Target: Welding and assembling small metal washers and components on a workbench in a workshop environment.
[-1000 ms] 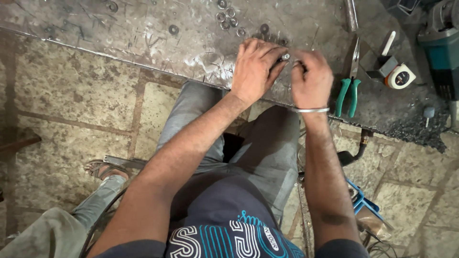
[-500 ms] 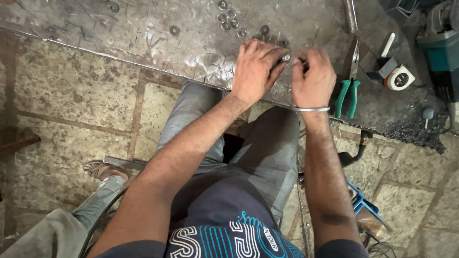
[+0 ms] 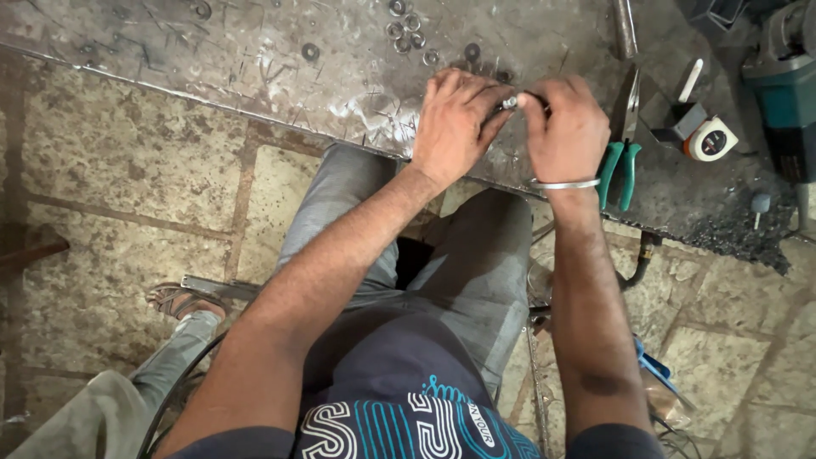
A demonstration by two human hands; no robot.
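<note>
My left hand (image 3: 455, 123) and my right hand (image 3: 568, 127) meet over a scratched metal worktop (image 3: 255, 68). Between their fingertips they pinch a small shiny metal bolt (image 3: 510, 103); its far end is hidden by my right fingers. A metal bangle (image 3: 561, 184) sits on my right wrist. Several loose washers and nuts (image 3: 406, 30) lie on the worktop just beyond my left hand.
Green-handled pliers (image 3: 620, 161) lie right of my right hand, then a white tape measure (image 3: 710, 138) and a teal power tool (image 3: 786, 85). A metal rod (image 3: 626, 25) lies at the top. Stone floor (image 3: 127, 195), another person's sandalled foot (image 3: 174, 299) at lower left.
My hands have stayed at the same spot on the worktop; my fingers have shifted slightly around the small bolt.
</note>
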